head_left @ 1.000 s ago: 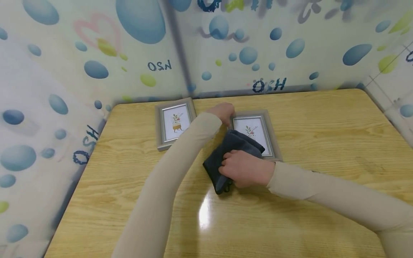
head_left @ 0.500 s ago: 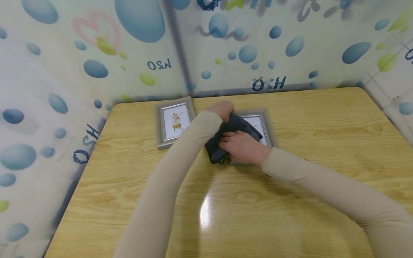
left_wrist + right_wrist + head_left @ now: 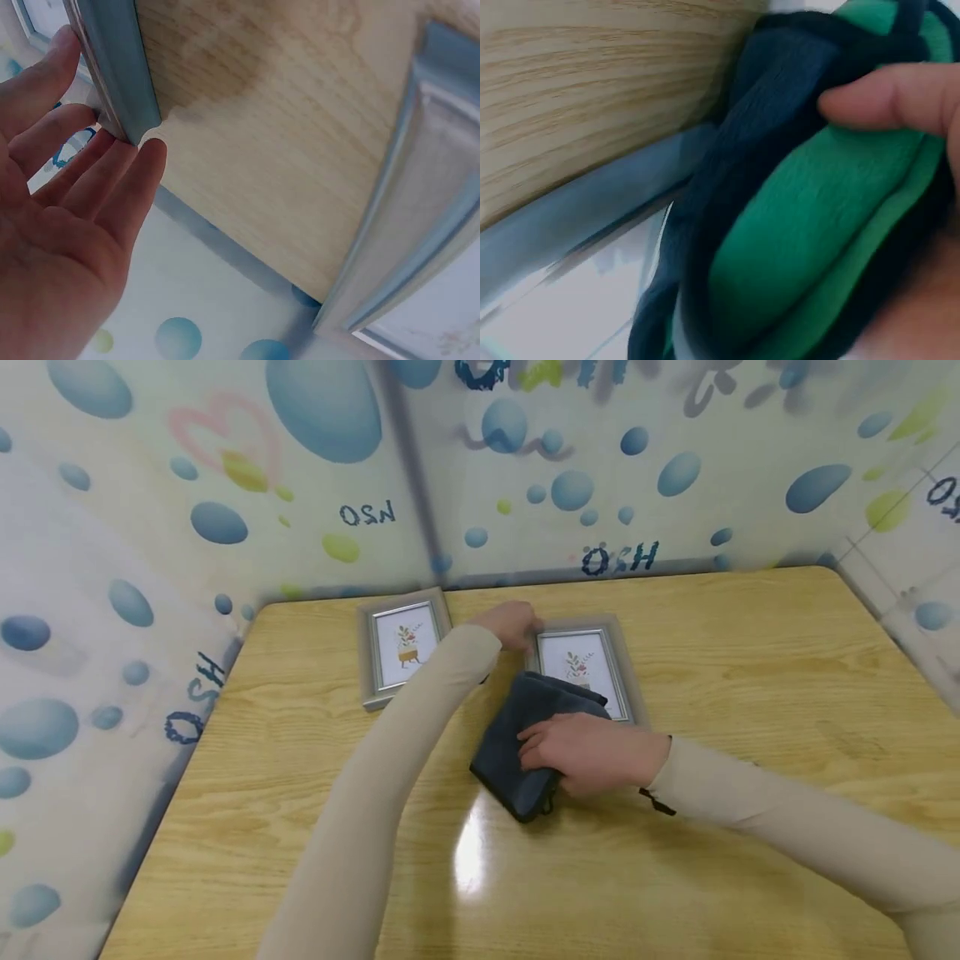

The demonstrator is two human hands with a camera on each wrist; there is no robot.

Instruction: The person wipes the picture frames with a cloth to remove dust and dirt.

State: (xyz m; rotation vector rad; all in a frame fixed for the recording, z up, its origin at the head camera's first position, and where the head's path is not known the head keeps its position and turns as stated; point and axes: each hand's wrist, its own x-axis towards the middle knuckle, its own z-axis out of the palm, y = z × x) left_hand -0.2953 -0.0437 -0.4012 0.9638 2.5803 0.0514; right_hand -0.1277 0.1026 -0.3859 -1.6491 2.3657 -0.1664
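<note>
In the head view my left hand (image 3: 512,622) is at the upper left corner of the right-hand picture frame (image 3: 632,681). The left wrist view shows the thumb on the face of that frame (image 3: 120,64) and the fingers round its edge, gripping the corner. My right hand (image 3: 588,752) holds a folded dark grey-blue cloth (image 3: 506,756), which covers the lower left part of the frame and its plant picture. Up close in the right wrist view, the cloth has a green inner side (image 3: 802,225), with the thumb pressed on the folds.
A second, matching picture frame (image 3: 367,652) lies to the left on the wooden table (image 3: 750,677), partly behind my left sleeve. A wall (image 3: 480,485) with blue and green dots runs along the table's back edge.
The cloth in my right hand slid up over the frame, then came back down toward me, uncovering the picture's upper part. My left hand stayed at the corner.
</note>
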